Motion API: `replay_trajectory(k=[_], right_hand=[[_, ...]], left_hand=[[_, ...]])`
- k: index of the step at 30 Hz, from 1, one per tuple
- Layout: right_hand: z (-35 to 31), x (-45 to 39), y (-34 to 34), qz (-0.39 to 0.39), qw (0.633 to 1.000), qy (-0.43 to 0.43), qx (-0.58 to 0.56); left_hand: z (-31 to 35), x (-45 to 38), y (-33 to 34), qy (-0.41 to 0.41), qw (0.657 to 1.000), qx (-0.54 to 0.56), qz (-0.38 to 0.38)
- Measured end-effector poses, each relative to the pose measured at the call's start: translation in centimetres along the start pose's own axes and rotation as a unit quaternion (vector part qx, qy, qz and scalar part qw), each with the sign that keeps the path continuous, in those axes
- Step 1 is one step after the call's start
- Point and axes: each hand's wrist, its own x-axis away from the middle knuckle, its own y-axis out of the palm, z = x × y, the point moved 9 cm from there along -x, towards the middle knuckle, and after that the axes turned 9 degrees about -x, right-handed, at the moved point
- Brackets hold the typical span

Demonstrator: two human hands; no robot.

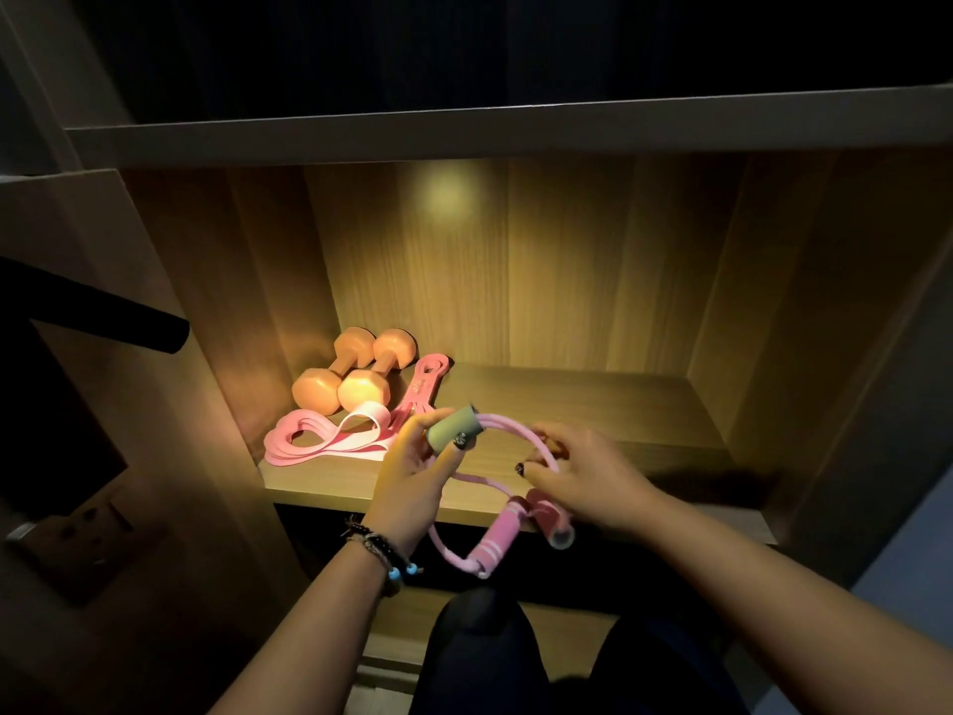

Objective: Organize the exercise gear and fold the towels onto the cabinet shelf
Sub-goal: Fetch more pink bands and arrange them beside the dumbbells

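While left hand [412, 477] grips the grey handle [454, 428], right hand [582, 472] pinches tube [521, 436] above shelf [593, 405] front edge; free space lies right of bands [330, 438].

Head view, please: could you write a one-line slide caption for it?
Both hands hold a pink resistance tube over the shelf beside two orange dumbbells.

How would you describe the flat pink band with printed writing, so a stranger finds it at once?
Look at the lit wooden shelf and go to its back left corner, where two orange dumbbells lie. The flat pink band lies just right of them. Unlike the paler looped bands in front, it is darker and carries printing.
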Motion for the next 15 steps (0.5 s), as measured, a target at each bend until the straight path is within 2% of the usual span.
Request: replay_trajectory(k=[3, 6, 8, 11, 13, 15], right_hand=[[0.3, 0.5, 1.6, -0.035, 0.997, 0.008, -0.074], [-0.6, 1.3, 2.5, -0.029, 0.996, -0.053, -0.073], [-2.0, 1.9, 3.3, -0.026, 0.992, -0.122, -0.025], [-3.5, 2.6, 5.5, -0.062, 0.973, -0.208, 0.082], [-3.8, 2.6, 6.5, -0.071, 0.962, -0.230, 0.129], [-4.1, 2.3, 6.9, -0.059, 0.959, -0.235, 0.146]], left_hand=[[-1.0, -0.4, -1.3, -0.084, 0.985, 0.137, 0.055], [-1.8, -0.4, -2.4, -0.126, 0.957, 0.246, 0.091], [-2.3, -0.4, -2.9, -0.143, 0.933, 0.315, 0.105], [-3.5, -0.4, -3.0, -0.172, 0.899, 0.388, 0.108], [-5.0, -0.1, -2.9, -0.227, 0.875, 0.409, 0.122], [-6.1, 0.3, -3.0, -0.275, 0.866, 0.392, 0.143]])
